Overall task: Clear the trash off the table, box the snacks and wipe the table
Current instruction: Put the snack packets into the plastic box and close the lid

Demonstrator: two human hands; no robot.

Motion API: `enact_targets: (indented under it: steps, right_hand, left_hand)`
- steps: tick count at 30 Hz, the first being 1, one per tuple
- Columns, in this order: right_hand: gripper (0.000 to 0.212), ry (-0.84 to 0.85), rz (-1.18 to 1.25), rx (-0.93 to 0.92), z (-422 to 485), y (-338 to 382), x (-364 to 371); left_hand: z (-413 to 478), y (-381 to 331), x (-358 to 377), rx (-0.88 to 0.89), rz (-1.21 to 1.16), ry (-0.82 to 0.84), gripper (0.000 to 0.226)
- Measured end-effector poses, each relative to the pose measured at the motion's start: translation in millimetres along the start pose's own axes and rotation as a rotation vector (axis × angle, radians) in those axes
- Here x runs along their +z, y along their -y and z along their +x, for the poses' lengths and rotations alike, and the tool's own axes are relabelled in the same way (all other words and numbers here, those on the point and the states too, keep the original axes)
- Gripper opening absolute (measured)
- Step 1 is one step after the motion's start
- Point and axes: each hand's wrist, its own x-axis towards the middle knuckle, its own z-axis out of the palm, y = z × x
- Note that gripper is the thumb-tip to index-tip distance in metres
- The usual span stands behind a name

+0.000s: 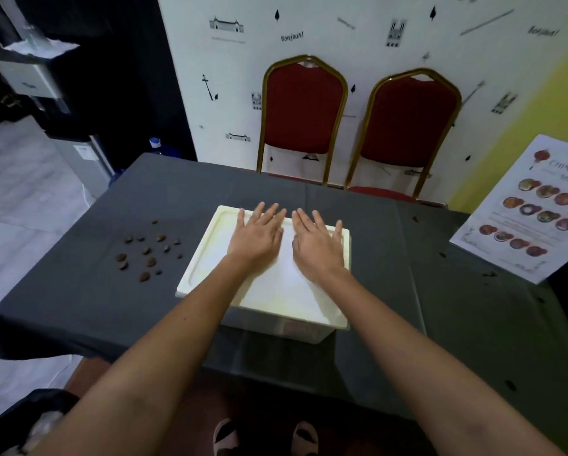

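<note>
At table centre: a white box (304, 330) sits on the dark grey tablecloth (111, 301) with its lid (285, 291) on. Palms down on the lid: left hand (258, 240) and right hand (318, 246), side by side, fingers spread flat, gripping nothing.

Judgement: boxing looks at or near its end; contents are hidden. Still to clear: a cluster of brown scraps (147, 250) left of the box, and a few stray crumbs (489, 274) to its right, near a menu sheet (532, 209). Wiping seems not begun; no rag is visible.

Room: two red chairs (304, 116) behind the table, an illustrated white wall (230, 77), a pale tiled floor (22, 199).
</note>
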Motion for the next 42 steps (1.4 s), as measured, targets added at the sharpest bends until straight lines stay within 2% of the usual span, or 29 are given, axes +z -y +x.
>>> enact_targets:
  steps: [4, 7, 9, 12, 14, 17, 22, 24, 28, 31, 33, 36, 40, 42]
  right_hand:
    - [0.054, 0.002, -0.024, 0.035, -1, -10, -1]
    - [0.053, -0.012, 0.061, 0.105, -7, -19, -1]
    - [0.052, -0.03, 0.258, 0.216, -15, -30, 1]
    - [0.06, -0.061, 0.704, 0.412, -36, -35, 4]
    - [0.064, -0.072, 0.83, 0.473, -52, -31, 6]
    - [0.062, -0.06, 0.783, 0.529, -66, -27, 9]
    - [0.054, -0.106, 0.705, 0.535, -65, -26, 7]
    - [0.054, -0.124, 0.687, 0.524, -66, -25, 7]
    - [0.065, -0.08, 0.687, 0.498, -73, -27, 5]
    - [0.074, -0.016, 0.683, 0.417, -101, -24, 11]
    - [0.072, -0.036, 0.68, 0.352, -121, -20, 14]
    - [0.065, -0.07, 0.691, 0.319, -123, -20, 15]
    - [0.068, 0.039, 0.609, 0.331, -109, -27, 6]
    - [0.072, 0.083, 0.449, 0.292, -97, -31, -1]
  left_hand:
    - [-2, 19, -5, -0.118, 0.069, -0.018, 0.053]
    - [-5, 36, -13, -0.192, 0.126, -0.004, 0.055]
    - [-10, 42, -18, -0.247, 0.103, 0.041, 0.056]
    - [-31, 45, -20, -0.345, -0.031, 0.053, 0.056]
    - [-50, 46, -19, -0.408, -0.091, 0.008, 0.056]
    - [-69, 47, -20, -0.506, -0.125, -0.052, 0.058]
    - [-76, 42, -20, -0.727, -0.181, -0.272, 0.056]
    - [-75, 40, -20, -0.761, -0.178, -0.271, 0.057]
    - [-71, 45, -22, -0.743, -0.226, -0.232, 0.058]
    - [-85, 52, -19, -0.79, -0.363, -0.204, 0.058]
    - [-102, 51, -12, -0.826, -0.399, -0.254, 0.061]
    - [-113, 42, -10, -0.878, -0.326, -0.363, 0.063]
    - [-99, 34, -21, -0.932, -0.168, -0.229, 0.06]
    - [-92, 31, -19, -0.835, -0.013, -0.17, 0.054]
